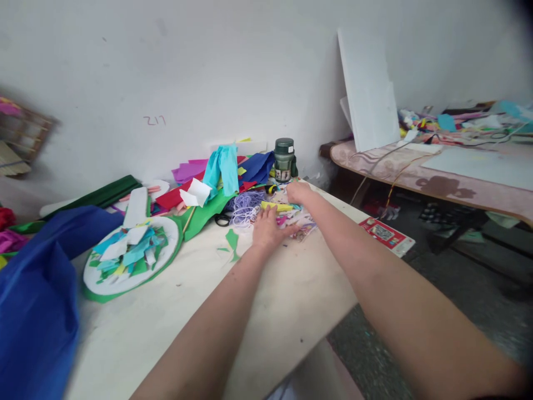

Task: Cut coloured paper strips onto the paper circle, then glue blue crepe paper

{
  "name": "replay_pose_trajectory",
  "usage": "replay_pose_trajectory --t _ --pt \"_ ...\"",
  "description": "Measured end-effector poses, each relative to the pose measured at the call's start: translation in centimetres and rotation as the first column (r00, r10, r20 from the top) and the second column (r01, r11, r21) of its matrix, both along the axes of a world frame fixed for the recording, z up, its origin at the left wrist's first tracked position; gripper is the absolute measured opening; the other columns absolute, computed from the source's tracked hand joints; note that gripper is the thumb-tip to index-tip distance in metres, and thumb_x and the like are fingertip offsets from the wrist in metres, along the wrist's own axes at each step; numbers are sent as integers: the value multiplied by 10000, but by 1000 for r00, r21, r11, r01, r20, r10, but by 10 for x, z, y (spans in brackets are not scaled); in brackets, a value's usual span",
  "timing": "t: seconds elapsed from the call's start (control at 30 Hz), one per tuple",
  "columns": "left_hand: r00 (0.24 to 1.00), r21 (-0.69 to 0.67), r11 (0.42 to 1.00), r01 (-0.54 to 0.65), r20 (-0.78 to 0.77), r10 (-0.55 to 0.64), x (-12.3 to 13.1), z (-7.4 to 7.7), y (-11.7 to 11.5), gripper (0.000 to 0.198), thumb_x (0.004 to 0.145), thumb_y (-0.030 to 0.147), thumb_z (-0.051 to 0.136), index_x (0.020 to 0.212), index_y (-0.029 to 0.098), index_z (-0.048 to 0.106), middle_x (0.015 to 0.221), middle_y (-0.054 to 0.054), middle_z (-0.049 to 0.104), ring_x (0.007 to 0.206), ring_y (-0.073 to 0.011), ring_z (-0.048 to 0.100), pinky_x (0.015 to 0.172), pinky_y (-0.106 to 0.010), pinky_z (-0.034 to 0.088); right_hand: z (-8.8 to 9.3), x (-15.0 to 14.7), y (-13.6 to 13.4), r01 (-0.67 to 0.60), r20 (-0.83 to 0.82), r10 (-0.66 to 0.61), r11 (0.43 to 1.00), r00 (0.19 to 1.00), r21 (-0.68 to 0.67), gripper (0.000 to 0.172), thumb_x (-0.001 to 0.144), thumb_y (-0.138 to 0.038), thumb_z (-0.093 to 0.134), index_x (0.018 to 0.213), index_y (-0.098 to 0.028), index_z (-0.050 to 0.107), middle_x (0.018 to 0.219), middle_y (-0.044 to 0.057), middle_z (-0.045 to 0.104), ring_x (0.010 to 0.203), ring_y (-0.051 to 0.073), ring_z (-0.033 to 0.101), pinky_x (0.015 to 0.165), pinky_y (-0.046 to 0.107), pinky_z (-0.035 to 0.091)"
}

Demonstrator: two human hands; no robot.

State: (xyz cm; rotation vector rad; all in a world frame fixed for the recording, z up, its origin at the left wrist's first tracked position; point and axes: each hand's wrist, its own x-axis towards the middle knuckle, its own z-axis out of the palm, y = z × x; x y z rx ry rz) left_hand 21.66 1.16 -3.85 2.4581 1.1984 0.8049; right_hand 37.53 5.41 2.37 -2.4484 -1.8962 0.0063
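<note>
My left hand [268, 229] lies with its fingers spread on a heap of paper and thread scraps [307, 226] near the table's far end. Its fingertips are by a yellow paper strip [280, 207] and a tangle of purple and white yarn [246, 208]. Farther back, my right hand [298, 193] reaches into the same heap with its fingers curled down; whatever is between them is hidden. Just left of the yarn sits a black loop [222, 220], perhaps a scissors handle. A small black and yellow item [271, 189] lies behind the yarn.
A dark green bottle [284, 161] stands against the wall behind coloured paper sheets. On the left are a white oval plate [92, 276] of torn paper and a large blue sheet [33, 300]. A red QR-code card [385, 234] lies at the right edge. Another table [375, 161] stands beyond.
</note>
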Motion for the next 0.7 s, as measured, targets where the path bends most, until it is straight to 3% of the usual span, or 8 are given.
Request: replay_pose_trajectory --t 0.07,0.17,0.3,0.4,0.5,0.63,0.7 --pt "1000 -20 1000 -5 -27 4 0 2 -1 879 575 677 568 1257 150 396 1369 -183 358 1272 -321 288 1009 -434 253 3 1 -2 2 38 -1 1000 999 -3 286 687 -180 592 959 -128 665 1023 171 636 988 274 573 817 336 433" --pt "997 -42 999 -21 -73 18 -1 7 -5 915 572 701 545 1278 146 368 1387 -180 328 1290 -325 252 1015 -436 240 9 6 -7 -1 -71 7 997 997 78 241 691 -187 573 907 -184 681 979 92 662 931 220 594 768 273 441" --pt "991 -34 999 -27 -132 22 -1 13 -10 905 585 709 523 1281 153 366 1369 -162 367 1300 -332 223 1012 -463 233 23 26 -21 64 -207 -30 985 978 163 413 664 -190 590 1070 -260 616 1008 17 657 920 188 597 728 249 451" --pt "988 -2 1000 -6 -154 6 -1 13 -12 895 580 713 521 1267 153 394 1312 -160 444 1282 -343 249 1012 -482 220 30 46 -40 206 -134 -193 974 972 94 541 634 -136 599 1158 -265 560 1000 46 659 934 215 599 744 302 459" --pt "989 63 998 -14 -146 23 -1 12 -13 858 588 721 501 1233 158 445 1251 -147 506 1249 -342 294 1001 -481 239 30 61 -65 346 -23 -347 938 938 -13 401 668 -131 572 1059 -194 630 934 116 665 942 246 604 761 348 454" --pt "995 204 979 4 -95 16 -1 12 -15 788 626 721 462 1183 166 500 1219 -126 531 1223 -336 319 986 -479 265 25 67 -89 438 55 -435 892 899 -108 316 679 -150 595 987 -130 663 922 185 652 986 289 585 786 386 435" --pt "998 267 963 37 -68 -20 -1 12 -17 771 641 708 464 1189 166 496 1266 -117 491 1243 -319 299 1014 -458 243 22 65 -92 441 54 -438 894 897 -80 324 697 -204 601 1007 -127 655 974 198 638 1011 300 570 800 403 427"
